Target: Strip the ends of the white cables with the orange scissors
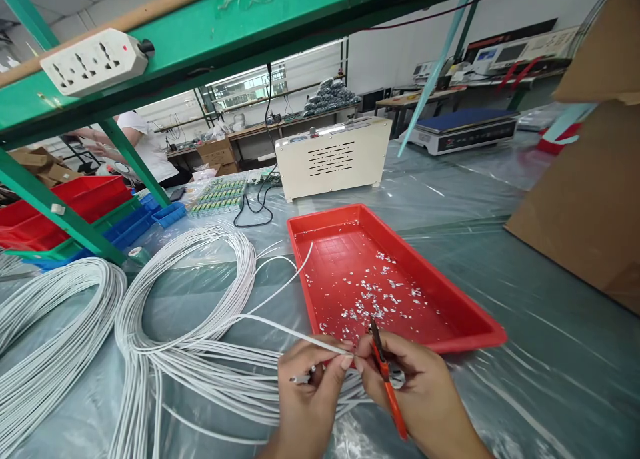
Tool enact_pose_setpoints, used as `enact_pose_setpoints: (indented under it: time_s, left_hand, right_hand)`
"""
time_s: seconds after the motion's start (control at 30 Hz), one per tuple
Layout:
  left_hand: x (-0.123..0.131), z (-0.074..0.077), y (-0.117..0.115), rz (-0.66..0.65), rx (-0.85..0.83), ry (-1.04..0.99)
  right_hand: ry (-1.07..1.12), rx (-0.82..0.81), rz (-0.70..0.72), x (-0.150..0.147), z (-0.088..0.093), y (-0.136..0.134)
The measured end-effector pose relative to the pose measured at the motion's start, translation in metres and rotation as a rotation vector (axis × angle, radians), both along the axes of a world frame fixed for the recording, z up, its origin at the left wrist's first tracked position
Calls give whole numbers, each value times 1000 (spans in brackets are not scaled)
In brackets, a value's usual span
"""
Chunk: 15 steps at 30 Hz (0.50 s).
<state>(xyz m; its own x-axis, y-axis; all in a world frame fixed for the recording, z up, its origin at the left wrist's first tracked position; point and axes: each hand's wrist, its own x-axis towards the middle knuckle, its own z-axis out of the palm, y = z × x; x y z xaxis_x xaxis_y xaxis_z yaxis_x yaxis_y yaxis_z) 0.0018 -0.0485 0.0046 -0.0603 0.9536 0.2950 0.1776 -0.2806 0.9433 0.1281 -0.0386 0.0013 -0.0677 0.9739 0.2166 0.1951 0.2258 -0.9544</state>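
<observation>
My left hand (313, 385) pinches a white cable (295, 332) close to its end, between thumb and forefinger. A second, short cable end (301, 379) sticks out between its curled fingers. My right hand (420, 385) meets the left at the cable tip, its thumb and forefinger pressed together there. Across its palm it also grips an orange-handled cutter (385, 372) with a dark, narrow tip pointing up; the exact kind is hard to see. Just beyond both hands lies a red tray (320, 225) scattered with small silvery scraps (370, 295). To the left rests a coil of white cable (240, 279).
Another cable coil (95, 299) lies far left. A cream metal box (330, 159) and a scale (460, 129) stand behind the tray. A green frame beam (250, 12) crosses overhead, carrying a power strip (95, 62). Cardboard (590, 199) stands right. A person (145, 145) is at the back left.
</observation>
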Motion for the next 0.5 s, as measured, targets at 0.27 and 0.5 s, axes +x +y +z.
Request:
enact_pose_setpoints:
  time_s: [0.27, 0.5]
  left_hand:
    - [0, -1, 0, 11, -32, 21]
    - [2, 2, 0, 36, -73, -13]
  right_hand:
    - [-119, 77, -27, 1, 2, -1]
    - [-194, 108, -20, 0, -1, -2]
